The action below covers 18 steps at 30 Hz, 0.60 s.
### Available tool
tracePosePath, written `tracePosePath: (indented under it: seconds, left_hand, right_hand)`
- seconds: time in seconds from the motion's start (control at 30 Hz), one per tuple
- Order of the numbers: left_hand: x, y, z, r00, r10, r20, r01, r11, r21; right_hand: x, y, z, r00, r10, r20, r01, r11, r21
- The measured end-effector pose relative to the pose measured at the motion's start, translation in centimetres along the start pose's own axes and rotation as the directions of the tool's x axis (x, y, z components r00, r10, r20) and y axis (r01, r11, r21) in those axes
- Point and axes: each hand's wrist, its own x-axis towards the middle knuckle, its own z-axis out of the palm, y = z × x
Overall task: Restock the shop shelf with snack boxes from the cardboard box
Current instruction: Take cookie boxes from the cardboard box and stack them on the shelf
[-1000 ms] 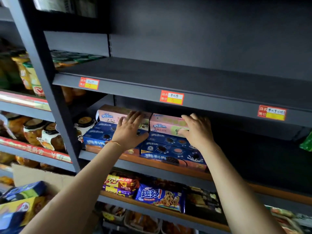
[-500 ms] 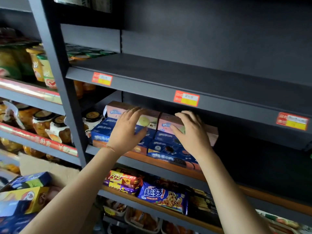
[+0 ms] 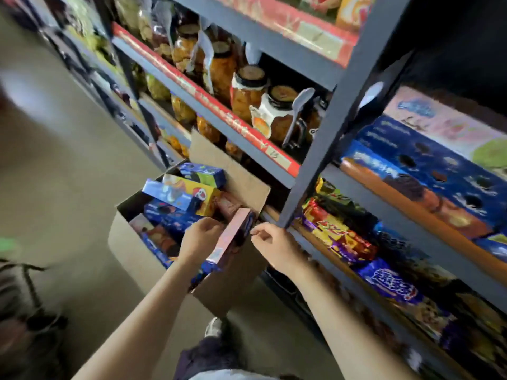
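The step in hand looks like fetching the next box. The left hand (image 3: 201,239) curls round a flat pink snack box (image 3: 233,237) standing on edge in the open brown cardboard box (image 3: 131,250) on the floor, at about eight o'clock from the dark metal shelf (image 3: 384,193). The right hand (image 3: 274,246), just beside at three o'clock, has loosely curled fingers and holds nothing. Next, likely: lift the box clear and carry it toward two o'clock, onto the stacked blue and pink boxes (image 3: 439,149).
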Motion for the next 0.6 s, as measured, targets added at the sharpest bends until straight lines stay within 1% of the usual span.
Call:
tracePosePath:
  seconds: [0.07, 0.13, 0.2, 0.33, 0.4, 0.43, 0.5, 0.57, 0.6]
  left_hand:
    - [1.6, -3.7, -0.6, 0.992, -0.117, 0.047, 0.114, 0.991, 0.065]
    - [2.9, -6.1, -0.8, 0.979, -0.179, 0.093, 0.166, 0.976, 0.140]
    - [4.2, -7.7, -0.4, 0.956, -0.230, 0.183, 0.195, 0.962, 0.191]
    - [5.7, -10.2, 1.4, 0.882, -0.308, 0.357, 0.201, 0.930, 0.307]
    - [5.5, -10.2, 2.4, 0.878, -0.294, 0.378, 0.153, 0.920, 0.360]
    - [5.5, -10.2, 3.0, 0.886, -0.282, 0.368, 0.124, 0.909, 0.398]
    - [5.7, -9.9, 3.6, 0.902, -0.278, 0.330, 0.113, 0.890, 0.442]
    - [6.3, -9.6, 3.9, 0.909, -0.281, 0.309, 0.138, 0.901, 0.411]
    - [6.8, -9.6, 3.8, 0.899, -0.292, 0.326, 0.179, 0.925, 0.336]
  right_hand:
    - [1.8, 1.1, 3.9, 0.989, 0.127, 0.078, -0.129, 0.991, 0.022]
    - [3.3, 1.7, 6.9, 0.965, 0.227, 0.129, -0.232, 0.972, 0.025]
    - [4.4, 2.3, 9.2, 0.931, 0.318, 0.177, -0.329, 0.944, 0.031]
    - [6.3, 3.2, 12.3, 0.848, 0.481, 0.220, -0.517, 0.843, 0.147]
    - [6.6, 3.4, 13.0, 0.819, 0.524, 0.233, -0.571, 0.787, 0.234]
    - [6.5, 3.4, 13.3, 0.809, 0.534, 0.245, -0.586, 0.766, 0.266]
    - [6.4, 3.6, 13.8, 0.789, 0.556, 0.262, -0.614, 0.731, 0.296]
    - [6.3, 3.7, 13.9, 0.778, 0.594, 0.204, -0.625, 0.698, 0.350]
    - [6.4, 3.8, 13.7, 0.768, 0.623, 0.150, -0.625, 0.676, 0.389]
